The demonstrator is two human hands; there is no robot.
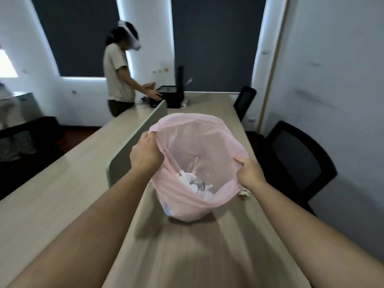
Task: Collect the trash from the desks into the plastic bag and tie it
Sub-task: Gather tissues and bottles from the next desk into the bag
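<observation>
Bag (193,202) rim pinched between fingers (241,161) of 2 hands.

Open pink plastic bag (197,146) on desk (207,246), white trash (193,183) inside.

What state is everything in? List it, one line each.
plastic bag: mouth open, untied, standing on the desk, trash inside.
left hand: grips the bag's left rim.
right hand: pinches the bag's right rim.
crumpled paper: lying on the desk beside the bag, uncollected.
blinds: down.
</observation>
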